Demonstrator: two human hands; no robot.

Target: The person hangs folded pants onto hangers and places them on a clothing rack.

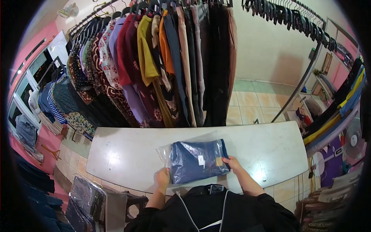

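Observation:
A folded navy blue garment (187, 164) lies on the white table in front of me, inside a clear plastic bag (164, 152). Through the plastic a small white label shows near its middle, and a tan patch near its right end. My left hand (163, 177) is closed at the bag's lower left edge, pinching the loose plastic. At the right end, my right hand (233, 164) grips the bagged garment by its side, thumb on top. The fingers underneath are hidden.
The white table (127, 154) spans the space before me. Behind it hangs a long rack of clothes (147, 69). Black hangers (286, 15) line a rail at upper right. Plastic-wrapped garments (85, 197) are stacked at lower left, and a fan (352, 137) stands at right.

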